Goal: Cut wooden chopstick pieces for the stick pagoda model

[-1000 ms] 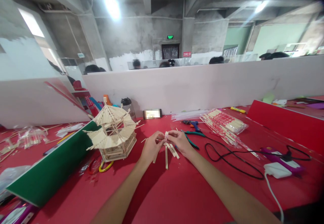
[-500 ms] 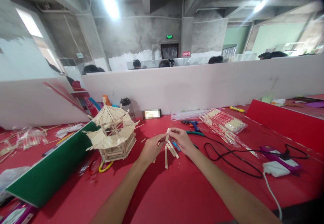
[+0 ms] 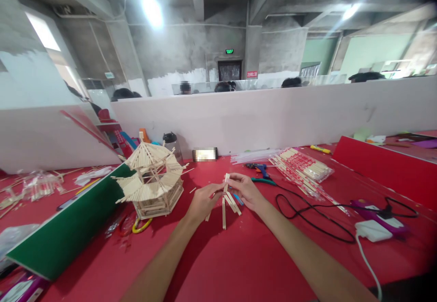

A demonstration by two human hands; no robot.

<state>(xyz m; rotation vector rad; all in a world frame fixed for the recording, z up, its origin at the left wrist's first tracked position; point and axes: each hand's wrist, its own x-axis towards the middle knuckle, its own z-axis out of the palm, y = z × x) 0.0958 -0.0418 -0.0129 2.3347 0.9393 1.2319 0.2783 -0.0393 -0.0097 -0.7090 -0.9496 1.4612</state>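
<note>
My left hand [image 3: 204, 200] and my right hand [image 3: 246, 191] meet at the middle of the red table [image 3: 239, 261]. Between their fingertips is a short bundle of pale wooden sticks [image 3: 227, 178], held upright, its top end showing above the fingers. The fingers of both hands are closed on it. More short sticks [image 3: 224, 213] lie fanned out on the table just below the hands, with a small blue item partly hidden behind them. To the left stands a pavilion model [image 3: 153, 179] built of wooden sticks, with two roof tiers.
A glue gun [image 3: 260, 169], teal-handled pliers [image 3: 263, 181] and packaged sticks [image 3: 307, 168] lie right of the hands. Black cable [image 3: 317, 218] loops toward a purple power strip [image 3: 382, 218]. A green board [image 3: 75, 220] and yellow-handled scissors [image 3: 141, 227] are left. A white partition [image 3: 252, 120] runs behind.
The fingers have shifted slightly around the held sticks, and more of their top end shows. The view has moved very slightly.
</note>
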